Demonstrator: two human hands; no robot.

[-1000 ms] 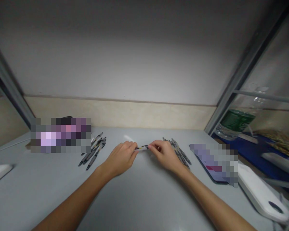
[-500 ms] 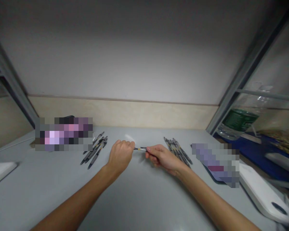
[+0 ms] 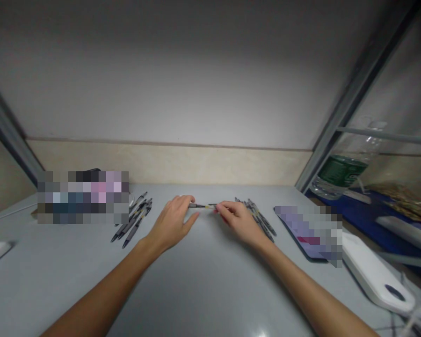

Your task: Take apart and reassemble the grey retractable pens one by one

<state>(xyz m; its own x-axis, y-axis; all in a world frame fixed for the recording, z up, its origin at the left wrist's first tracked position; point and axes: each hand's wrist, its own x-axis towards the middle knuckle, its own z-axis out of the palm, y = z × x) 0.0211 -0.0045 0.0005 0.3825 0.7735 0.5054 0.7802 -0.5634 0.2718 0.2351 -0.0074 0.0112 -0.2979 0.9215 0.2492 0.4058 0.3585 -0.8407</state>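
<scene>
A slim grey pen (image 3: 199, 206) with a yellow band is held level above the desk between my hands. My right hand (image 3: 240, 220) pinches its right end between thumb and fingertips. At the pen's left end is my left hand (image 3: 173, 220), fingers stretched out and thumb spread away below. The fingertips overlap that end of the pen; whether they touch it I cannot tell. Several similar pens (image 3: 135, 220) lie in a loose pile left of my left hand. Another group of pens (image 3: 261, 217) lies behind my right hand, partly covered by it.
On the right of the grey desk (image 3: 196, 290) lie a purple phone-like slab (image 3: 291, 224), partly blurred out, and a white oblong device (image 3: 375, 271). A green-labelled water bottle (image 3: 344, 171) stands beyond the metal frame. A pixelated bundle (image 3: 87, 196) sits far left.
My left hand has gone from a fist round the pen's end to spread fingers, uncovering more grey barrel. The right hand keeps its pinch. The whole view has shifted slightly.
</scene>
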